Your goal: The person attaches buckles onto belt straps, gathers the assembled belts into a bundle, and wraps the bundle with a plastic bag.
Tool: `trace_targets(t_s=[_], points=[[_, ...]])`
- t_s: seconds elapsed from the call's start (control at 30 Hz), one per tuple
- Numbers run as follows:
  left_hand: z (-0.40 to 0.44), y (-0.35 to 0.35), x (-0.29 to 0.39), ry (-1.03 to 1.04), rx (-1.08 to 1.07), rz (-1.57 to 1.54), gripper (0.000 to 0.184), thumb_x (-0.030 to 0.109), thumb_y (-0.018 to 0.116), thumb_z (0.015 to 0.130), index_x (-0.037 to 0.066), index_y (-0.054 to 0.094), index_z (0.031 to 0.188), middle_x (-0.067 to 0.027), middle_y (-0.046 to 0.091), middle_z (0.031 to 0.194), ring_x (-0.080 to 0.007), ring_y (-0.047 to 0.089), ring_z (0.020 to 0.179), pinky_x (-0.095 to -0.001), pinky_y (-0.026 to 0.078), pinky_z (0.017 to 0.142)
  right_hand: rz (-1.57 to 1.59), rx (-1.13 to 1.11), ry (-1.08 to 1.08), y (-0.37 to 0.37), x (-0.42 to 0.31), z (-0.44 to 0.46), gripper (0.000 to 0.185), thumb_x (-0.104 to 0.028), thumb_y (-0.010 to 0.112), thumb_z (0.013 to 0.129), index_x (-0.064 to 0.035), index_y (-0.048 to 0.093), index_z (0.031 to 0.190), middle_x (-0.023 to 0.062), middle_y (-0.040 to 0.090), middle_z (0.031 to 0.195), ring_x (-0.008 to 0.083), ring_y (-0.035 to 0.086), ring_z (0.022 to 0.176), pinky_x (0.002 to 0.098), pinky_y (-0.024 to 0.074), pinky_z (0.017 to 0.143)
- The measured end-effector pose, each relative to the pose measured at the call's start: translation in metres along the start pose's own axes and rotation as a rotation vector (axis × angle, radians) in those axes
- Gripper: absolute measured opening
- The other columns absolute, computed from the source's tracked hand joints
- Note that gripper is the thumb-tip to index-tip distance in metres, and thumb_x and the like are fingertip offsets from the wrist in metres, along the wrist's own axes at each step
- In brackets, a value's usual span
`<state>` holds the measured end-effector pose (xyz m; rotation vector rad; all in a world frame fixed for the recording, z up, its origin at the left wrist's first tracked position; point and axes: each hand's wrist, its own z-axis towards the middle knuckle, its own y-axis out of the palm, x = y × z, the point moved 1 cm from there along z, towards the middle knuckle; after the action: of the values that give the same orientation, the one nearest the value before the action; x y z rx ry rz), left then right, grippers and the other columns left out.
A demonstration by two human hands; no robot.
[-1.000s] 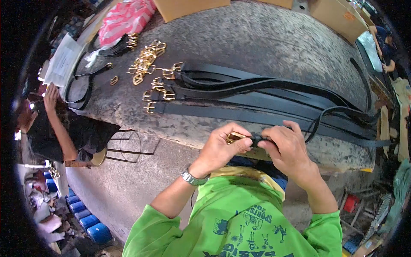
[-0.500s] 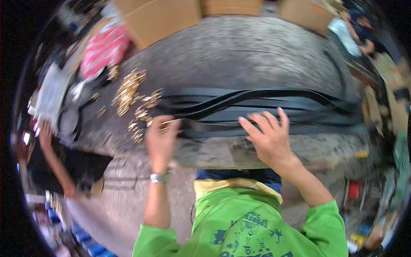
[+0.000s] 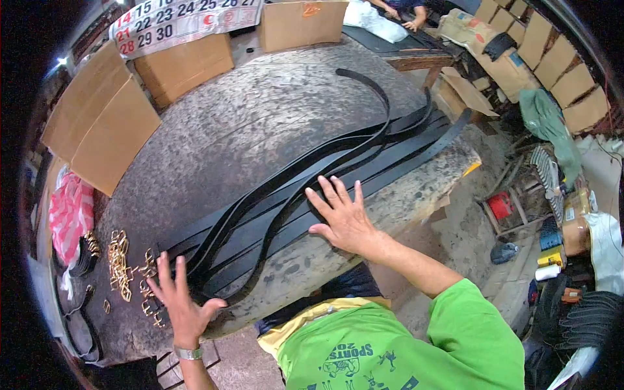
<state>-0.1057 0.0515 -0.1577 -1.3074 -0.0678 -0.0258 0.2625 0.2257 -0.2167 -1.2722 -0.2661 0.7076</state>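
Note:
Long black belt straps (image 3: pixel 296 169) lie in a bundle slantwise across the worktable (image 3: pixel 214 130), some flat and some curling loosely on top. Over their near left ends is my left hand (image 3: pixel 182 302), fingers spread and thumb out, with nothing held. My right hand (image 3: pixel 344 218) rests with its fingers apart on the straps around their middle, gripping none of them. Just left of my left hand are scattered gold-coloured buckles (image 3: pixel 148 279). A denser heap of gold-coloured buckles (image 3: pixel 119 263) sits farther left.
Cardboard pieces (image 3: pixel 97 123) stand along the table's far side, below a calendar sheet (image 3: pixel 185 26). A pink-and-white striped bag (image 3: pixel 70 211) is at the left edge. Another person's hand (image 3: pixel 414 25) shows at the top right. A red object (image 3: pixel 500 205) is on the floor-side right.
The view has swung, so the straps now run diagonally. My left hand has gone from curled fingers beside the buckles to spread fingers at the strap ends. My right hand stays open on the straps.

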Motion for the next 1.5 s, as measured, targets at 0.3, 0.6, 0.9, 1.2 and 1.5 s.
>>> trace_targets(t_s=[0.3, 0.6, 0.9, 1.2, 1.5], points=[[0.02, 0.023, 0.042, 0.086, 0.058, -0.121, 0.011, 0.015, 0.069, 0.092, 0.006, 0.064, 0.097, -0.0149, 0.053, 0.149, -0.0333, 0.048, 0.139, -0.057, 0.024, 0.119, -0.06, 0.019, -0.049, -0.005, -0.005, 0.0, 0.066, -0.05, 0.07, 0.088, -0.0149, 0.057, 0.142, 0.0166, 0.042, 0.158, 0.0394, 0.037, 0.144, 0.0763, 0.0238, 0.11], [0.051, 0.032, 0.004, 0.013, 0.02, -0.192, 0.033, 0.025, 0.071, 0.093, 0.004, 0.058, 0.116, -0.0157, 0.056, 0.141, -0.0339, 0.054, 0.128, -0.0503, 0.036, 0.111, 0.025, 0.068, -0.104, -0.026, -0.029, 0.006, 0.065, -0.031, 0.076, 0.088, -0.0171, 0.054, 0.147, 0.0132, 0.042, 0.159, 0.0366, 0.039, 0.145, 0.0742, 0.0168, 0.115], [0.057, 0.032, 0.03, 0.164, 0.121, -0.104, 0.042, 0.006, 0.07, 0.089, 0.006, 0.06, 0.13, -0.0106, 0.065, 0.104, -0.0301, 0.062, 0.093, -0.0409, 0.045, 0.079, 0.083, 0.17, -0.293, 0.004, -0.074, 0.074, 0.078, -0.03, 0.082, 0.08, -0.0175, 0.049, 0.15, 0.0117, 0.047, 0.154, 0.0352, 0.041, 0.142, 0.0742, 0.022, 0.112], [0.007, -0.016, 0.069, 0.195, 0.028, -0.121, 0.059, 0.001, 0.07, 0.082, 0.01, 0.061, 0.139, -0.0101, 0.065, 0.106, -0.0289, 0.061, 0.093, -0.0396, 0.046, 0.078, 0.109, 0.165, -0.452, -0.042, -0.064, 0.038, 0.026, -0.007, 0.071, 0.084, -0.0128, 0.073, 0.11, 0.0025, 0.062, 0.094, 0.0215, 0.063, 0.094, 0.055, 0.0355, 0.109], [-0.002, 0.022, 0.081, 0.002, -0.189, -0.163, 0.049, 0.019, 0.068, 0.094, 0.011, 0.058, 0.141, -0.0148, 0.061, 0.12, -0.0337, 0.061, 0.103, -0.0434, 0.051, 0.085, 0.083, -0.006, -0.39, -0.012, -0.059, 0.009, 0.046, -0.013, 0.07, 0.088, -0.0117, 0.063, 0.133, 0.0056, 0.06, 0.106, 0.0232, 0.061, 0.101, 0.0449, 0.0427, 0.093]])
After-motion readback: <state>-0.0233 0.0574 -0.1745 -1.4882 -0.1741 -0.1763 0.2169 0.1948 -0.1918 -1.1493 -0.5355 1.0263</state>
